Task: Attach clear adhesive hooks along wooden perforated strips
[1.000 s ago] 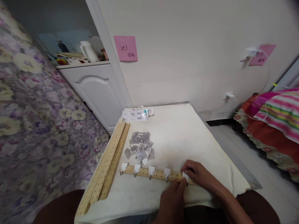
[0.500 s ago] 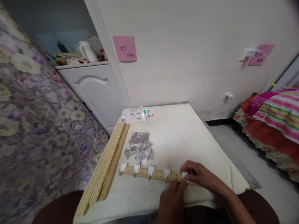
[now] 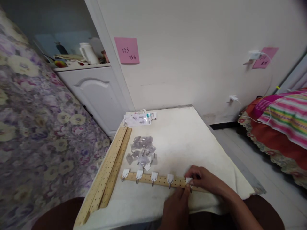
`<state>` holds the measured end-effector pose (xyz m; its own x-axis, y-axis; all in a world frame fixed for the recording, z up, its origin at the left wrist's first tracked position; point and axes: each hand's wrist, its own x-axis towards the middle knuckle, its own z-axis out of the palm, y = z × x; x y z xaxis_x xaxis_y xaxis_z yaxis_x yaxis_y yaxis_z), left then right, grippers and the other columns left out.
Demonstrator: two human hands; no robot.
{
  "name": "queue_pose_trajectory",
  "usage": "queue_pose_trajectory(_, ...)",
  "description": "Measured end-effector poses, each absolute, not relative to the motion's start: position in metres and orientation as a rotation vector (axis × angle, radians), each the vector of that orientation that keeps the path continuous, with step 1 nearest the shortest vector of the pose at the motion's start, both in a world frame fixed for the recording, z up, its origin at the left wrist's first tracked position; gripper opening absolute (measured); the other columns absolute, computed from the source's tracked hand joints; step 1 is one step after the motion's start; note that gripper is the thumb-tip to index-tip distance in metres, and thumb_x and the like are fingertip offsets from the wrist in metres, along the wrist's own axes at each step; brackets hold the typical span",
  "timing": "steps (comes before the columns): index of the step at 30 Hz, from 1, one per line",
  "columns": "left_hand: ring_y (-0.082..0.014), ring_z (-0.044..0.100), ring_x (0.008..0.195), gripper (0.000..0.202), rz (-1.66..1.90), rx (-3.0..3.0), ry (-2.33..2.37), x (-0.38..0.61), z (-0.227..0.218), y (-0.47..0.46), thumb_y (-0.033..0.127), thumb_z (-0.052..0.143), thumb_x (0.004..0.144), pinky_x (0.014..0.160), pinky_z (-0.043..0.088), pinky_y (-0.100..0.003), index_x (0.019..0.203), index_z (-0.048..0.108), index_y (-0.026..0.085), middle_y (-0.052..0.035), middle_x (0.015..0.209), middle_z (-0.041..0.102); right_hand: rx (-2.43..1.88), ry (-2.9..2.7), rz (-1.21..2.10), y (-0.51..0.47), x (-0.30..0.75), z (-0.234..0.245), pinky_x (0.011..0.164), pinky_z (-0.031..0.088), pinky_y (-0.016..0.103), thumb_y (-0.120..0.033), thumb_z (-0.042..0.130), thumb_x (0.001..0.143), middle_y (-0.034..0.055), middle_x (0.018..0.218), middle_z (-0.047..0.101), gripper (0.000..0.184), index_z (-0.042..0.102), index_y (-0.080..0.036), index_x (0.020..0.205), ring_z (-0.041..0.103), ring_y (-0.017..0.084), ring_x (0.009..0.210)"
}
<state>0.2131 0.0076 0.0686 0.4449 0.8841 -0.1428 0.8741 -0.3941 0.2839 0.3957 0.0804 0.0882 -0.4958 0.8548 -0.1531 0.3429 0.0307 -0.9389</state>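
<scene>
Along the front of the table lies a perforated wooden strip (image 3: 162, 180). Several white adhesive hooks (image 3: 154, 177) sit spaced out on it, their metal hooks pointing toward me. At the strip's right part, the fingers of my right hand (image 3: 203, 179) are closed around the upper and right side of one white hook (image 3: 188, 180). My left hand (image 3: 177, 206) comes in from below, its fingertips pressed against the lower left of that same hook, at the strip's near edge. My fingers partly cover this hook and the strip's right end.
Behind the strip lies a pile of clear-backed hooks (image 3: 143, 147). More perforated wooden strips (image 3: 112, 169) run along the table's left edge. Packaged hooks (image 3: 137, 119) rest at the back left. A floral curtain (image 3: 55, 134) hangs at the left; a wall (image 3: 172, 64) stands behind the table.
Both hands stay at the rightmost hook with hardly any movement. The whole view has shifted slightly.
</scene>
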Motion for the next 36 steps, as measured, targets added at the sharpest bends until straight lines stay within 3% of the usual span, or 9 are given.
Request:
queue_pose_trajectory(5, -0.025, 0.067, 0.096, 0.057, 0.062, 2.34, 1.527, 0.213, 0.072, 0.007, 0.006, 0.038, 0.084, 0.077, 0.057, -0.035, 0.139, 0.041, 0.022, -0.0112, 0.116, 0.065, -1.208, -1.865, 1.47, 0.079, 0.396, 0.09, 0.067, 0.044, 0.027, -0.026, 0.064, 0.073, 0.0014, 0.084, 0.063, 0.02, 0.068, -0.019, 0.091, 0.056, 0.016, 0.074)
queue_pose_trajectory(11, -0.0256, 0.065, 0.099, 0.058, 0.146, 2.288, 1.496, 0.21, 0.076, 0.007, 0.008, 0.038, 0.081, 0.083, 0.055, -0.038, 0.139, 0.041, 0.018, -0.0129, 0.122, 0.061, -1.198, -1.768, 1.524, 0.078, 0.4, 0.087, 0.075, 0.046, 0.03, -0.032, 0.064, 0.075, 0.0031, 0.092, 0.064, 0.037, 0.062, -0.018, 0.109, 0.058, 0.017, 0.082)
queue_pose_trajectory(14, -0.0245, 0.065, 0.099, 0.055, 0.286, 2.291, 1.44, 0.205, 0.072, 0.005, 0.009, 0.035, 0.084, 0.085, 0.054, -0.038, 0.138, 0.041, 0.017, -0.0136, 0.122, 0.061, -1.263, -1.735, 1.434, 0.08, 0.407, 0.085, 0.075, 0.046, 0.03, -0.038, 0.06, 0.079, 0.0032, 0.088, 0.064, 0.037, 0.062, -0.017, 0.109, 0.059, 0.018, 0.082)
queue_pose_trajectory(17, -0.0224, 0.065, 0.097, 0.048, 0.471, 2.338, 1.335, 0.196, 0.065, 0.001, 0.011, 0.036, 0.084, 0.082, 0.054, -0.034, 0.129, 0.049, 0.017, -0.0134, 0.116, 0.063, -1.353, -1.691, 1.27, 0.082, 0.415, 0.086, 0.065, 0.043, 0.027, -0.041, 0.056, 0.081, 0.001, 0.078, 0.061, 0.033, 0.063, -0.017, 0.102, 0.055, 0.015, 0.072)
queue_pose_trajectory(20, -0.0189, 0.065, 0.08, 0.033, 0.598, 2.396, 1.26, 0.183, 0.059, -0.005, 0.014, 0.038, 0.083, 0.069, 0.052, -0.028, 0.107, 0.06, 0.02, -0.0085, 0.093, 0.067, -1.379, -1.659, 1.193, 0.085, 0.416, 0.091, 0.058, 0.038, 0.025, -0.036, 0.055, 0.08, -0.0013, 0.069, 0.057, 0.021, 0.062, -0.017, 0.085, 0.049, 0.013, 0.062)
queue_pose_trajectory(23, -0.0157, 0.063, 0.067, 0.024, 0.628, 2.458, 1.242, 0.169, 0.051, -0.009, 0.015, 0.04, 0.081, 0.06, 0.047, -0.023, 0.088, 0.062, 0.022, -0.0038, 0.076, 0.066, -1.342, -1.68, 1.164, 0.088, 0.402, 0.099, 0.057, 0.037, 0.024, -0.027, 0.053, 0.079, -0.0011, 0.069, 0.057, 0.011, 0.058, -0.018, 0.075, 0.047, 0.012, 0.061)
queue_pose_trajectory(30, -0.017, 0.065, 0.071, 0.019, 0.41, 2.45, 1.327, 0.149, 0.033, -0.008, 0.018, 0.048, 0.076, 0.061, 0.045, -0.023, 0.086, 0.063, 0.024, -0.002, 0.077, 0.07, -1.293, -2.085, 1.053, 0.097, 0.312, 0.123, 0.056, 0.038, 0.021, -0.018, 0.048, 0.079, -0.0014, 0.068, 0.061, 0.012, 0.06, -0.018, 0.081, 0.053, 0.012, 0.063)
queue_pose_trajectory(36, -0.0183, 0.065, 0.068, 0.014, 0.228, 2.394, 1.353, 0.152, 0.026, -0.005, 0.028, 0.053, 0.082, 0.059, 0.045, -0.024, 0.075, 0.065, 0.024, -0.0034, 0.073, 0.07, -1.365, -2.376, 0.752, 0.118, 0.236, 0.124, 0.071, 0.04, 0.025, -0.012, 0.048, 0.077, 0.0038, 0.09, 0.068, 0.022, 0.065, -0.02, 0.088, 0.06, 0.017, 0.083)
